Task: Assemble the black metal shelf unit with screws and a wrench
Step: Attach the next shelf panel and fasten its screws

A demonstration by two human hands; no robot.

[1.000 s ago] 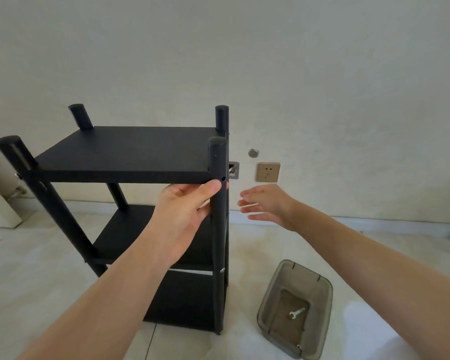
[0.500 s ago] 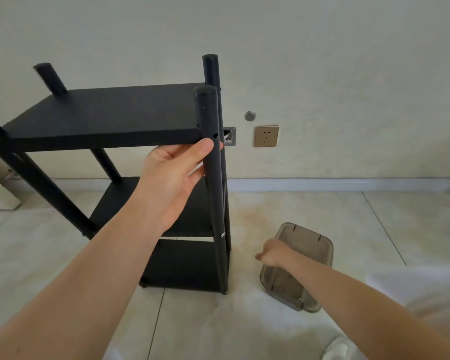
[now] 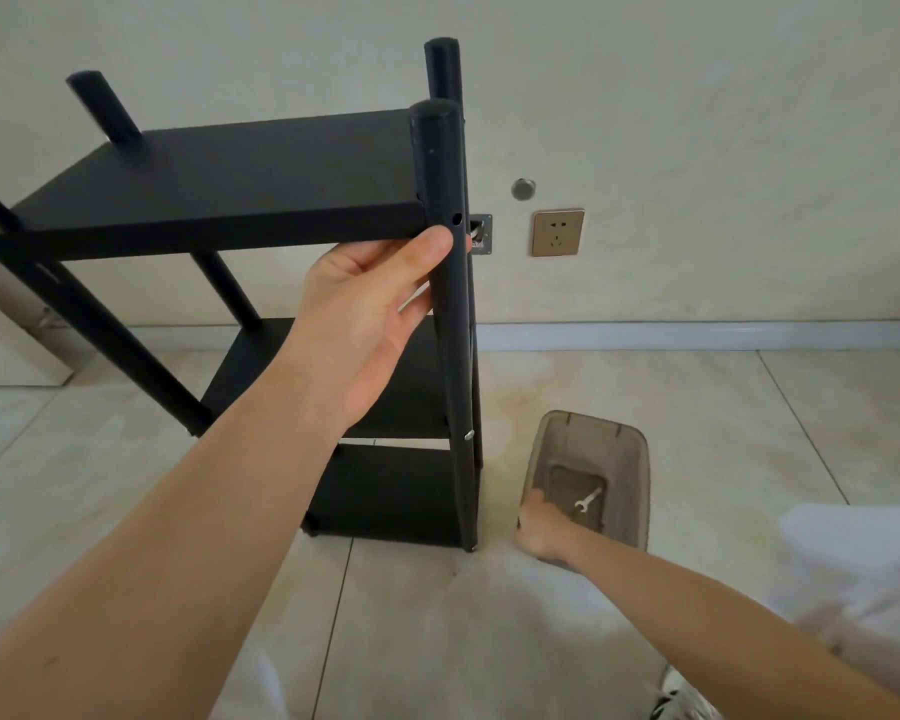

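Observation:
The black metal shelf unit [image 3: 230, 168] stands upright on the tiled floor with three shelves. My left hand [image 3: 365, 324] grips its front right post [image 3: 455, 366] just under the top shelf, thumb across the front. An empty screw hole [image 3: 457, 219] shows in the post above my thumb, and a silver screw [image 3: 468, 434] sits lower down at the middle shelf. My right hand [image 3: 539, 527] reaches down into the near left corner of a clear plastic bin [image 3: 640, 459]; its fingers are hidden. A small silver wrench [image 3: 588, 500] lies on the bin's bottom, just right of that hand.
The wall stands close behind the shelf, with a gold socket plate [image 3: 557, 232] and a small metal wall box [image 3: 481, 233]. A baseboard runs along the floor. My white-clothed knee [image 3: 853, 553] and a shoe [image 3: 681, 693] are at the lower right.
My right hand dropped from beside the post down to the floor and into the bin. The view came closer and tilted down. My left hand kept its grip on the post.

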